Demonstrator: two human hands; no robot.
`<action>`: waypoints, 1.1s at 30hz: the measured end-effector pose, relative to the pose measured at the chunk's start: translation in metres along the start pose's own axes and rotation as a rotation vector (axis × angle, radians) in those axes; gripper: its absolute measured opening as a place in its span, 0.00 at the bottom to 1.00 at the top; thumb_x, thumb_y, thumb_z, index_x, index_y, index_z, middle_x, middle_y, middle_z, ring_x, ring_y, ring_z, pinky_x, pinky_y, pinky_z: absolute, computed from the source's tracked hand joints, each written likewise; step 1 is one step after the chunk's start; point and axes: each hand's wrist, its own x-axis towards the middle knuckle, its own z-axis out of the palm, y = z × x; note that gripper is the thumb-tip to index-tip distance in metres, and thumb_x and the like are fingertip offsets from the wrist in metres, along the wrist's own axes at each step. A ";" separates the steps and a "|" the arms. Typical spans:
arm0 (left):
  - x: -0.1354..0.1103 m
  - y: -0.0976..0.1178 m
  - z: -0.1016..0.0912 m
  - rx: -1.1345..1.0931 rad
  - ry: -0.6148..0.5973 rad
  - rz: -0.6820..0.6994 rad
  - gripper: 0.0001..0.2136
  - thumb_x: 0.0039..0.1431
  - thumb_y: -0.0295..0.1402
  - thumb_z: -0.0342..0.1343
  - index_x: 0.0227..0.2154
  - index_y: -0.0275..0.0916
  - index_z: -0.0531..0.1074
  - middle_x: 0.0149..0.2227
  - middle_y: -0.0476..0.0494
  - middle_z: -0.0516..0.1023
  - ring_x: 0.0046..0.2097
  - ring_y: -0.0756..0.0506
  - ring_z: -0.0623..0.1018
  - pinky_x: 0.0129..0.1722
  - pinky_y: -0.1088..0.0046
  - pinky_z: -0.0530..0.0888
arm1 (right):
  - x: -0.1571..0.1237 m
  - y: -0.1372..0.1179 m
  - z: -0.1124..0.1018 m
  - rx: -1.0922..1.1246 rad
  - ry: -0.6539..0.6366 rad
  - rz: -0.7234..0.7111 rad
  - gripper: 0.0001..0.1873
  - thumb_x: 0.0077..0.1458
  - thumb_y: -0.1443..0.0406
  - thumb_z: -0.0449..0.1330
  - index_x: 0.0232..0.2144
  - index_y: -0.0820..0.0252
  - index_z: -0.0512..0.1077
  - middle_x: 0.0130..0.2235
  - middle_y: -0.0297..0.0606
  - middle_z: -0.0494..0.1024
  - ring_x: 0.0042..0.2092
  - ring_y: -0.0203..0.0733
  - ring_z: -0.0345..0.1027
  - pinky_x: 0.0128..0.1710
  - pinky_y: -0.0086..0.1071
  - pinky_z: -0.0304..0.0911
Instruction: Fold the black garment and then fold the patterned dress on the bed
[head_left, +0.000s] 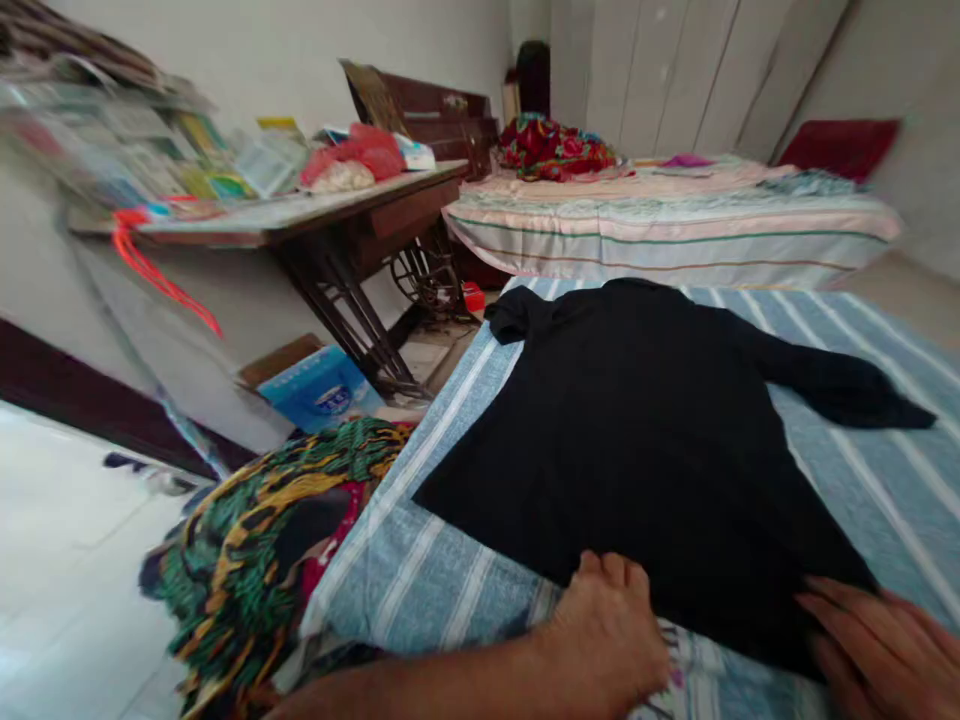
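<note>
A black long-sleeved shirt (645, 430) lies spread on a blue bed cover with white stripes (420, 570), its collar end away from me and its hem towards me. The sleeve on the right stretches outward; the left one is bunched up short. My left hand (611, 625) is closed on the middle of the hem, knuckles up, fingertips hidden. At the hem's right corner, my right hand (885, 640) rests on the cloth with fingers straight and thumb apart. Part of this hand runs out of the frame.
Green, yellow and black textiles (285, 550) are heaped left of the bed. Beyond them stand a blue box (322, 385) and a treadle sewing table (360, 215) loaded with bags and packets. Another bed (667, 235) with a red floral bundle (555, 148) is at the back.
</note>
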 end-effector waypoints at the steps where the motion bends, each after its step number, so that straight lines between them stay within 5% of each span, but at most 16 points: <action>1: 0.000 -0.001 -0.002 0.001 -0.008 -0.001 0.11 0.54 0.34 0.53 0.23 0.33 0.72 0.28 0.34 0.69 0.29 0.39 0.70 0.22 0.61 0.68 | 0.000 0.001 0.001 0.004 -0.003 0.013 0.10 0.55 0.66 0.51 0.37 0.62 0.70 0.39 0.46 0.76 0.37 0.49 0.71 0.43 0.46 0.59; 11: -0.003 -0.008 -0.021 -0.032 -0.065 -0.021 0.09 0.52 0.34 0.57 0.28 0.31 0.73 0.29 0.36 0.67 0.32 0.41 0.70 0.25 0.64 0.68 | 0.000 0.006 -0.005 0.033 -0.008 0.043 0.11 0.54 0.65 0.51 0.37 0.60 0.71 0.40 0.44 0.76 0.39 0.50 0.71 0.46 0.47 0.58; 23: -0.003 -0.009 -0.011 -0.051 -0.067 -0.015 0.08 0.49 0.32 0.58 0.28 0.30 0.71 0.30 0.38 0.66 0.32 0.42 0.70 0.23 0.66 0.69 | 0.000 0.006 -0.008 -0.025 -0.024 0.081 0.11 0.57 0.63 0.49 0.39 0.59 0.68 0.41 0.45 0.75 0.40 0.49 0.69 0.45 0.47 0.59; 33: -0.003 -0.019 -0.018 -0.088 -0.079 -0.003 0.04 0.53 0.23 0.51 0.31 0.31 0.70 0.31 0.39 0.67 0.35 0.42 0.70 0.28 0.65 0.71 | 0.004 0.006 -0.016 -0.148 -0.060 0.282 0.13 0.53 0.67 0.50 0.39 0.64 0.69 0.42 0.48 0.74 0.41 0.51 0.67 0.42 0.45 0.63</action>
